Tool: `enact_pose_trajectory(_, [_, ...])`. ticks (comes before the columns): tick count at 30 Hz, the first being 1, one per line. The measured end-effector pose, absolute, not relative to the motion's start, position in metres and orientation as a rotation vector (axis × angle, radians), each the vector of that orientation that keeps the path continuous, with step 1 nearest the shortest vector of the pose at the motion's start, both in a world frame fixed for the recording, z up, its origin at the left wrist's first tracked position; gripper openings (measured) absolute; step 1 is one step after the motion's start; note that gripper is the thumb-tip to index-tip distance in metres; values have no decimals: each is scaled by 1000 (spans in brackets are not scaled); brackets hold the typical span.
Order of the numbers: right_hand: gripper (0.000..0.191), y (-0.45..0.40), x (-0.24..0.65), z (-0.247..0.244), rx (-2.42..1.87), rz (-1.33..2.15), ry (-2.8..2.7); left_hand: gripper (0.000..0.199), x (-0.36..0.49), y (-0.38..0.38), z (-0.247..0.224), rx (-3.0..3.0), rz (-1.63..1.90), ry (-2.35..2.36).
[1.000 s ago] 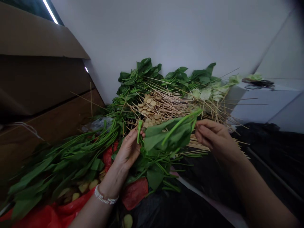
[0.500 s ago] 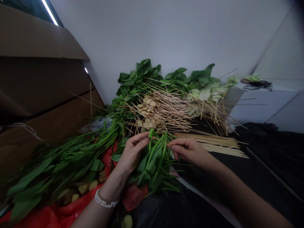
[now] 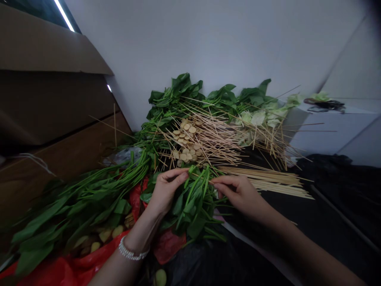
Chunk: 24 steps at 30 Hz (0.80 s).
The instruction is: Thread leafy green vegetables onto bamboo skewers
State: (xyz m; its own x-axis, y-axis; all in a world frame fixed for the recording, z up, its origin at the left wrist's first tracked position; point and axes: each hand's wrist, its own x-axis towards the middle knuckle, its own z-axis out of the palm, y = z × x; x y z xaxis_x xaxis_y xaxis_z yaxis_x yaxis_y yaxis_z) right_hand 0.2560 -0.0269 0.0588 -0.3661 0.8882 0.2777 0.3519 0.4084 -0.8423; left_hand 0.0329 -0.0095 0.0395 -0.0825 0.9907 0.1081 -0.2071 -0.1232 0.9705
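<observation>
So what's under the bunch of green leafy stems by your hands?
Under the bunch of green leafy stems, a crumpled red plastic bag and black plastic sheet show at the edges. What lies beneath its middle is covered.

This looks like a makeshift food-preparation corner rather than a home kitchen: heaps of green leafy vegetable stalks [image 3: 89, 198] and thin pale bamboo skewers [image 3: 214, 139] lie on a shiny black plastic sheet [image 3: 214, 266] and a crinkled red plastic bag [image 3: 168, 246]. Large brown cardboard boxes [image 3: 50, 51] stand beside a plain white wall [image 3: 208, 43].
</observation>
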Motion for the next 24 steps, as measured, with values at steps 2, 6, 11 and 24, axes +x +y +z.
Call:
enact_pose_trajectory(2, [25,-28,254,58,-1064,862,-1918,24,33,-9,40,1080,1419,1038])
enact_pose_trajectory(6, [25,-31,250,54,-1065,795,-1925,24,35,-11,41,981,1358,986])
enact_pose_trajectory(11, [25,-32,245,49,-1045,760,-1914,24,40,-13,41,1006,1304,995])
enact_pose_trajectory(24, [24,-9,278,64,-981,833,-1358,30,37,-12,44,1263,1619,1030])
